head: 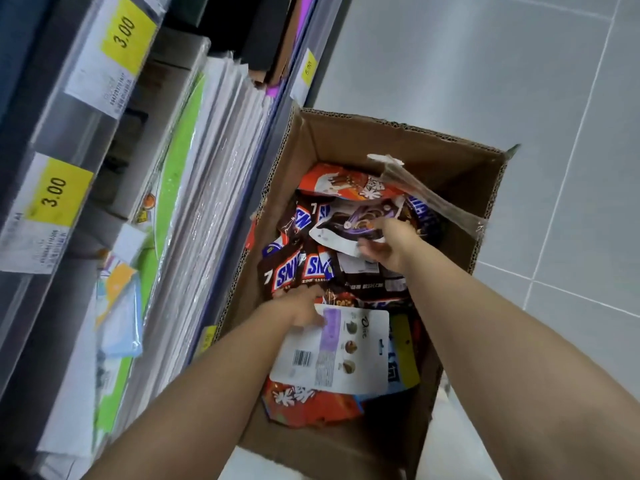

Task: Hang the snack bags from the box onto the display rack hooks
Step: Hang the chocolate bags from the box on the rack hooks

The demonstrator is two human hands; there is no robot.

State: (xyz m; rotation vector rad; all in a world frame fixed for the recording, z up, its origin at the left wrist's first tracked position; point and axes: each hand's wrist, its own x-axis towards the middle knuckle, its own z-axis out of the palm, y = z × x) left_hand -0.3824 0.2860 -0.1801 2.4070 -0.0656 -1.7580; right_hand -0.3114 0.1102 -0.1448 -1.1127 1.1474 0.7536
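Observation:
An open cardboard box (346,133) stands on the floor, filled with several snack bags. My left hand (304,308) reaches into the box and holds the top edge of a white bag (332,351) lying back side up, with a barcode. My right hand (388,240) grips the lower edge of a purple and white bag (349,220) near the middle of the box. Brown Snickers bags (298,268) lie between the two hands. Orange bags (332,181) show at the far end and near end of the box. No rack hooks are in view.
Shelves (86,140) with yellow 3.00 price tags run along the left, holding flat packs and paper goods right beside the box. A strip of clear tape (429,192) hangs off the box's right rim. Grey floor tiles (519,81) lie to the right.

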